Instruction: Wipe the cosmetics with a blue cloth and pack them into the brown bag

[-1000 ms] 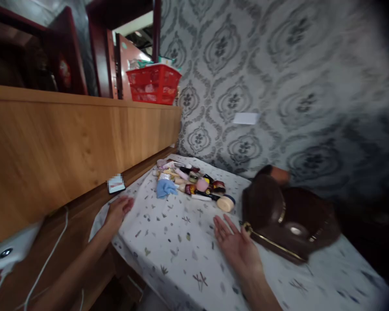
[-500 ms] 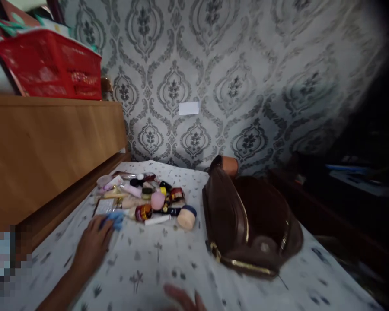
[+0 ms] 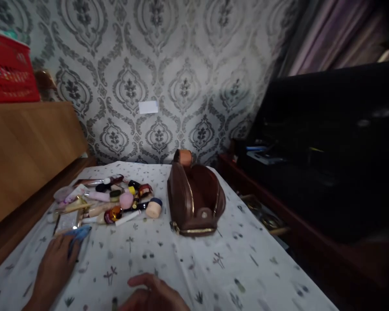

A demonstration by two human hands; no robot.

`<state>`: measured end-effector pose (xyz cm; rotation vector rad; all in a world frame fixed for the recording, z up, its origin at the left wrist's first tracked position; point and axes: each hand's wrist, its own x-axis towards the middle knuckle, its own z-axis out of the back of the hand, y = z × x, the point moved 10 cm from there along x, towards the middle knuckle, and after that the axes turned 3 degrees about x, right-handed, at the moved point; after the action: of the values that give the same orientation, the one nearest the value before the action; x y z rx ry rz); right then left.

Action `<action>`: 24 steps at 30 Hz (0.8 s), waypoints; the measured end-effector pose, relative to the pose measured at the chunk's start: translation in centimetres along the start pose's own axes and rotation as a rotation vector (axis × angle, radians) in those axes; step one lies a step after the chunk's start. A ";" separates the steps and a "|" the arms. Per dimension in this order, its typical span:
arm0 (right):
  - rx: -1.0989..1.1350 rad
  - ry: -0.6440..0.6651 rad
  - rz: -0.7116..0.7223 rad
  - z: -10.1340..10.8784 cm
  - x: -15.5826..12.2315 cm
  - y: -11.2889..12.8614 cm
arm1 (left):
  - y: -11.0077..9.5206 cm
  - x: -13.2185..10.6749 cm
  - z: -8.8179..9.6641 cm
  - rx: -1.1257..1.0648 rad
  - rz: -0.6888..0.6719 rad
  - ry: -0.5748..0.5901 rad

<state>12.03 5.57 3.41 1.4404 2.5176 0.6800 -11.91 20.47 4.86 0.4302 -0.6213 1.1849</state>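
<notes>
My left hand [image 3: 55, 265] rests low on the cloth at the left, its fingers closed over a small blue item [image 3: 81, 233] whose kind is unclear. Just beyond it lies a spread of cosmetics: a flat clear-topped case [image 3: 66, 222], an amber-labelled bottle [image 3: 113, 214], a white tube [image 3: 128, 217], a pink round sponge [image 3: 126, 200] and a beige jar with a dark lid [image 3: 154, 208]. Held above the cloth at the bottom edge, my right hand [image 3: 155, 293] is open, with nothing visible in it. Right of the cosmetics stands a brown bag [image 3: 196, 201], unzipped, its dark inside showing.
A white patterned cloth [image 3: 168, 263] covers the surface. At the left is a wooden cabinet [image 3: 29, 151] with a red basket [image 3: 11, 69] on top. Patterned wallpaper rises behind. Along the right runs a dark reddish ledge [image 3: 298, 233] beside a large black screen-like panel [image 3: 327, 164].
The view has swung right, so the bag and cosmetics appear further left. My right hand has come further into view. My left hand stays at the blue item.
</notes>
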 end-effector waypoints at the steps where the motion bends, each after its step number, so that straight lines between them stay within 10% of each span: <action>1: -0.023 0.015 -0.031 -0.4 -0.3 -0.4 | -0.2 0.1 0.1 -0.004 -0.008 0.008; 8: -0.583 -0.125 0.123 -0.6 -3.5 0.6 | -3.3 0.4 4.2 -0.077 0.076 0.030; 17: -1.740 -0.672 0.896 -5.2 -9.2 19.9 | -9.9 -1.1 5.9 -0.181 0.082 0.139; 24: -2.114 -1.150 0.411 -0.5 -1.1 24.3 | -20.7 5.5 0.3 -0.225 -0.133 0.321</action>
<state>31.27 14.96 14.99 0.7262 -0.0184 1.2269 8.95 17.49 8.86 0.0845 -0.4335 1.0164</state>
